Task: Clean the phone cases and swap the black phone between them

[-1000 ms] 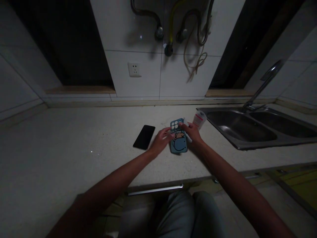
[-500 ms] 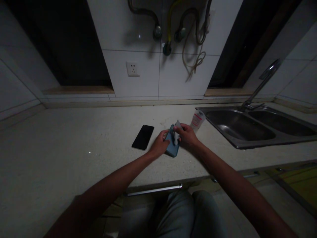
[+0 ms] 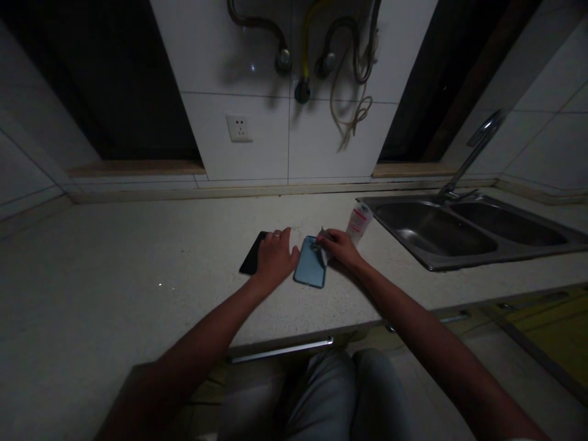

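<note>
A blue phone case [image 3: 309, 271] lies on the pale countertop [image 3: 202, 306], its inner side facing up. My right hand [image 3: 340, 246] pinches a crumpled whitish wipe or tissue [image 3: 326, 254] over the case's upper right edge. Left of the case, my left hand [image 3: 276, 254] has its fingers apart, with the thumb near the case's edge. Partly under that hand lies a black smartphone [image 3: 250, 260], its right part hidden by my fingers. A clear plastic cup or packet with pink print [image 3: 359, 222] stands just beyond my right hand.
A steel double sink [image 3: 432, 264] with a tall faucet [image 3: 478, 150] is set into the counter at right. A wall socket [image 3: 239, 128], pipes with valves [image 3: 283, 60] and a looped cord [image 3: 356, 116] are on the tiled wall. A drawer handle [image 3: 280, 353] runs below the front edge.
My left hand has let go of the phone case and moved left over the smartphone. The case now lies flat on the counter. My right hand still holds the wipe.
</note>
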Action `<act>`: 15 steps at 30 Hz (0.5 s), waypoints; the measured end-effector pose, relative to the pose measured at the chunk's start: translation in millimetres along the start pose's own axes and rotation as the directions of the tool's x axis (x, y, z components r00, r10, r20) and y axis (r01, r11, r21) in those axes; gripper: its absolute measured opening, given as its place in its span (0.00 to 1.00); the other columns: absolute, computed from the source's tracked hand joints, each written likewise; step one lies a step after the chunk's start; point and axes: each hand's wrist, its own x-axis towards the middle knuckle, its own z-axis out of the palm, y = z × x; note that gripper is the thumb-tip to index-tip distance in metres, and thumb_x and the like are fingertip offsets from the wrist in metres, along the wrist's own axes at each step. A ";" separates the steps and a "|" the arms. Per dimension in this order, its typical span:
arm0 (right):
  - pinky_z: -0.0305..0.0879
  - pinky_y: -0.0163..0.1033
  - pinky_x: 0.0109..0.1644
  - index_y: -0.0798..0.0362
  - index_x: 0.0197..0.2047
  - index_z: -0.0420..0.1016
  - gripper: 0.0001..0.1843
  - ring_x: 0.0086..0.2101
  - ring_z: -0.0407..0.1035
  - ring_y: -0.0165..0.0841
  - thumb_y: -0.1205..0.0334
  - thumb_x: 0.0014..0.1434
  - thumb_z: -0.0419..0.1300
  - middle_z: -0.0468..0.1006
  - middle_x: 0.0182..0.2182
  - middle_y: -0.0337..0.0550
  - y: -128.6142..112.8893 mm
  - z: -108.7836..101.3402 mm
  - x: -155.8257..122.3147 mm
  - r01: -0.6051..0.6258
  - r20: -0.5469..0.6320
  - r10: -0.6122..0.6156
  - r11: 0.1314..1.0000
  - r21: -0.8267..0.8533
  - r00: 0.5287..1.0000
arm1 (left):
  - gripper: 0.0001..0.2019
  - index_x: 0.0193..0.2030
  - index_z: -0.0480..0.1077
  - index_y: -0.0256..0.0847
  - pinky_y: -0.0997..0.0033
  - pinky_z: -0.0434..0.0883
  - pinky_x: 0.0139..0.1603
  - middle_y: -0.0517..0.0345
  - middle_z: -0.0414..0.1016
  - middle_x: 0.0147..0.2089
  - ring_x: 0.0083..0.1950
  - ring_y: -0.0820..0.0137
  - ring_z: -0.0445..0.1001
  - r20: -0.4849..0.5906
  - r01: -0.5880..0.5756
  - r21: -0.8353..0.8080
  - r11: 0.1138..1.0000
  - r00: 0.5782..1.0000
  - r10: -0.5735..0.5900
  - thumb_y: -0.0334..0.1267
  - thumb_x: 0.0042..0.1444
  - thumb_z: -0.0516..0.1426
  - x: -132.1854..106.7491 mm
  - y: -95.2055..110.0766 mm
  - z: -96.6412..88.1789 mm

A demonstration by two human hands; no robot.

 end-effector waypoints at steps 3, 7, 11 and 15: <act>0.50 0.34 0.26 0.54 0.27 0.69 0.22 0.23 0.55 0.27 0.42 0.50 0.63 0.63 0.21 0.34 -3.4 -1.4 -1.1 0.001 0.011 -0.002 0.999 0.038 1.000 | 0.34 0.67 0.60 0.32 0.49 0.63 0.58 0.33 0.69 0.59 0.61 0.45 0.64 -0.020 0.105 0.229 0.968 0.994 -0.103 0.49 0.58 0.56 11.7 -22.4 -14.6; 0.49 0.34 0.26 0.54 0.26 0.68 0.22 0.23 0.54 0.27 0.41 0.51 0.63 0.62 0.20 0.33 1.2 -2.2 0.8 0.012 0.044 -0.013 0.999 0.039 0.999 | 0.43 0.59 0.67 0.32 0.51 0.66 0.53 0.28 0.70 0.57 0.58 0.42 0.68 0.173 0.255 0.268 0.929 0.936 -0.307 0.67 0.47 0.58 21.3 -53.7 -22.2; 0.48 0.34 0.25 0.53 0.26 0.67 0.22 0.22 0.54 0.26 0.42 0.51 0.63 0.61 0.20 0.32 8.4 -2.1 4.7 0.015 0.056 -0.017 0.999 0.046 0.998 | 0.39 0.53 0.71 0.37 0.53 0.68 0.49 0.30 0.72 0.56 0.55 0.43 0.72 0.276 0.297 0.199 0.934 0.898 -0.344 0.68 0.45 0.59 25.3 -62.7 -22.0; 0.48 0.34 0.25 0.52 0.26 0.66 0.22 0.22 0.54 0.26 0.41 0.51 0.63 0.61 0.20 0.32 13.0 -1.3 7.0 0.010 0.059 -0.015 0.997 0.078 0.998 | 0.35 0.48 0.72 0.38 0.53 0.69 0.45 0.31 0.77 0.51 0.51 0.42 0.76 0.328 0.394 0.080 0.916 0.857 -0.397 0.63 0.40 0.65 28.4 -62.6 -19.6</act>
